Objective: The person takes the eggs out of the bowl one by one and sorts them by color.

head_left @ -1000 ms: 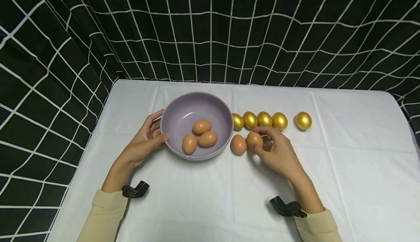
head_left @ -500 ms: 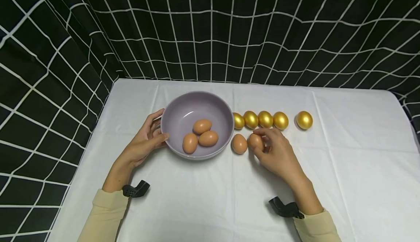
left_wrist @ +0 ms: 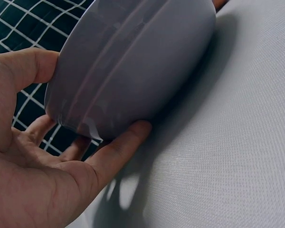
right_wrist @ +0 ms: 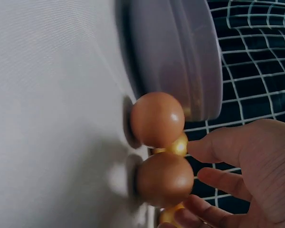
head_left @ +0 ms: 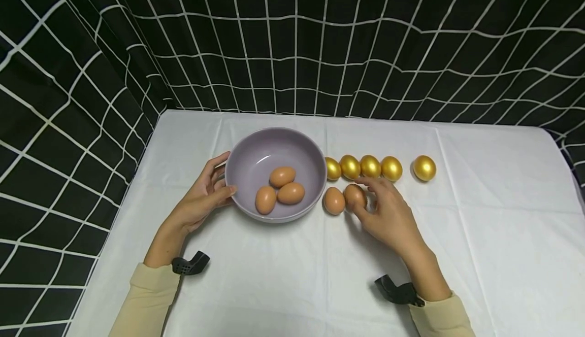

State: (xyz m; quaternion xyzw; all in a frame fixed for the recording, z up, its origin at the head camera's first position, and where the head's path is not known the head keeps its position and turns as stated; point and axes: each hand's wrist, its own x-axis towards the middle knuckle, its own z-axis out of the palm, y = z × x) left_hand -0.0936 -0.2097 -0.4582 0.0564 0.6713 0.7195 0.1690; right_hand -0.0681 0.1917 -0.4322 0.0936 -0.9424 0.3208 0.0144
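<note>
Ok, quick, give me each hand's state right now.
Left hand: closed, holding the bowl at its side.
Right hand: at the rightmost brown egg; whether it grips cannot be told.

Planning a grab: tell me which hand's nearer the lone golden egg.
Right: the right hand is close by, diagonally left of the golden egg; the left hand, at the purple bowl, is farther left.

Head view bright; wrist views dimmer, soft shadows on cloth [left_wrist: 218, 166]; glint inside bowl [head_left: 249, 174].
</note>
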